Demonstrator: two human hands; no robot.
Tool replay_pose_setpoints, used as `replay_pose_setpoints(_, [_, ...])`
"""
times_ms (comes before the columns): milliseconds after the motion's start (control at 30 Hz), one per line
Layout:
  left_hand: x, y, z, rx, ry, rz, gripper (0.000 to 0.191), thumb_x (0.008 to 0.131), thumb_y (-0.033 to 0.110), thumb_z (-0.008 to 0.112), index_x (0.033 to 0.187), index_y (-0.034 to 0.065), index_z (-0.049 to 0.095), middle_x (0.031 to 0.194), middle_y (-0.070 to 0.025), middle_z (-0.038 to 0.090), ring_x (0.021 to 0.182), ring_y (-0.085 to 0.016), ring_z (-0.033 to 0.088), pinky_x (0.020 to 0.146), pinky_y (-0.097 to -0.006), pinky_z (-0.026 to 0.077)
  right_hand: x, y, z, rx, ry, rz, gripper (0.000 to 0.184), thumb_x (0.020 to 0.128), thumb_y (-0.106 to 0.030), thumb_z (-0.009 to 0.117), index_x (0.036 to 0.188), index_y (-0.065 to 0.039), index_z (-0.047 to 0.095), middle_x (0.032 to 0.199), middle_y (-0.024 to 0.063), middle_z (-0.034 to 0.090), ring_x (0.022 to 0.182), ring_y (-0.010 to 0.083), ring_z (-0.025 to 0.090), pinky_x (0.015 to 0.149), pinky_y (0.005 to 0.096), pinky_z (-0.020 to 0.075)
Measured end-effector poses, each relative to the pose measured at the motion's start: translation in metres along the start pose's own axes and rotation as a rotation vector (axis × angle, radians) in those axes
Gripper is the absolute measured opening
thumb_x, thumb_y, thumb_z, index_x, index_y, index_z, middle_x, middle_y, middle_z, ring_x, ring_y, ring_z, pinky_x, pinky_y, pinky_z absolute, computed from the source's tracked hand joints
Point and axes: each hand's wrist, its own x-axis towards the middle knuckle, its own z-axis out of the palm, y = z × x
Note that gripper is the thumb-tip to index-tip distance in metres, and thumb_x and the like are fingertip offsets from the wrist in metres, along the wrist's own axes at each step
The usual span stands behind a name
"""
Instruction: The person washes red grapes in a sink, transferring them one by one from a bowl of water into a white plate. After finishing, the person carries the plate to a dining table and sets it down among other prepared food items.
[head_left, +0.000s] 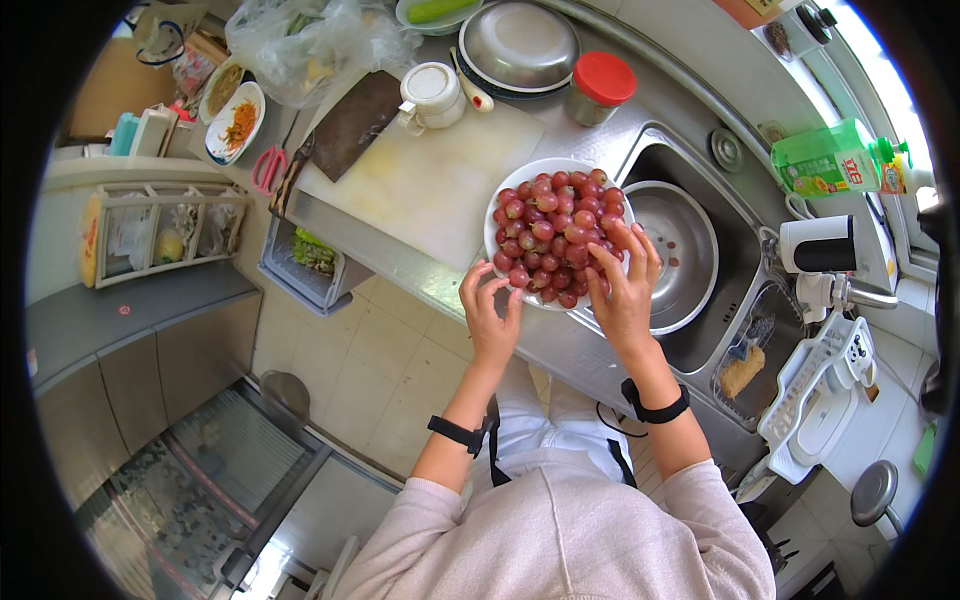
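A white plate (493, 225) heaped with red grapes (559, 225) sits at the counter's front edge, between a white cutting board (442, 180) and the sink. My left hand (491, 311) is at the plate's near left rim, fingers curved and apart, fingertips beside the outermost grapes. Over the right side of the heap is my right hand (626, 281), its spread fingertips on or just above the grapes; whether it grips one I cannot tell. A steel basin (682, 277) with a few small reddish pieces in it stands in the sink, right of the plate.
A cleaver (352, 131) and a lidded white jar (433, 94) are on the board. Behind are a red-lidded jar (604, 79) and an upturned metal bowl (519, 45). Pink-handled scissors (270, 169) lie left. The faucet (825, 289) and green detergent bottle (829, 159) stand right.
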Motion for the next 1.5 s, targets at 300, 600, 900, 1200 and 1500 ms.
replay_pose_setpoints(300, [-0.010,-0.006,0.003,-0.048,-0.013,-0.004,0.038,0.076,-0.004,0.070,0.109,0.0056,0.053,0.130,-0.0178,0.041,0.125,-0.037,0.049,0.101,-0.0484,0.045,-0.010,0.026,-0.013,0.018,0.041,0.074,0.034,0.079,0.000,0.069,0.112,-0.010,0.068,0.138,0.0145,0.050,0.131,0.0386,0.043,0.109,0.0481,0.0353])
replay_pose_setpoints(600, [-0.006,-0.006,-0.006,0.018,-0.099,0.137,0.040,0.076,0.002,0.077,0.109,0.0067,0.055,0.112,-0.0130,0.061,0.101,-0.030,0.058,0.087,-0.0406,0.048,-0.025,0.067,-0.034,0.059,0.092,0.229,0.029,0.082,0.002,0.067,0.110,-0.007,0.068,0.135,0.0139,0.052,0.129,0.0354,0.043,0.106,0.0450,0.0384])
replay_pose_setpoints(900, [0.028,0.077,0.015,-0.164,-0.076,0.370,0.051,0.075,-0.002,0.078,0.116,0.0076,0.050,0.112,-0.0132,0.062,0.104,-0.031,0.060,0.090,-0.0400,0.048,0.009,-0.004,-0.057,0.789,-0.366,0.216,0.027,0.092,-0.009,0.067,0.118,-0.002,0.064,0.108,0.0111,0.063,0.095,0.0216,0.062,0.077,0.0305,0.0509])
replay_pose_setpoints(1200, [0.031,0.076,0.028,-0.162,-0.026,0.253,0.058,0.082,0.000,0.070,0.134,0.0026,0.046,0.131,-0.0194,0.053,0.119,-0.037,0.054,0.102,-0.0455,0.045,0.078,0.030,-0.011,0.576,-0.181,0.123,0.026,0.084,0.001,0.066,0.109,-0.003,0.065,0.099,0.0116,0.064,0.093,0.0280,0.064,0.080,0.0350,0.0521])
replay_pose_setpoints(1500, [0.032,0.072,0.024,-0.235,-0.022,0.161,0.058,0.085,0.000,0.066,0.139,0.0012,0.042,0.133,-0.0215,0.050,0.116,-0.036,0.055,0.098,-0.0417,0.049,0.118,0.038,0.044,0.173,-0.359,-0.006,0.018,0.085,-0.007,0.062,0.101,-0.006,0.071,0.113,0.0148,0.064,0.104,0.0354,0.059,0.090,0.0462,0.0451])
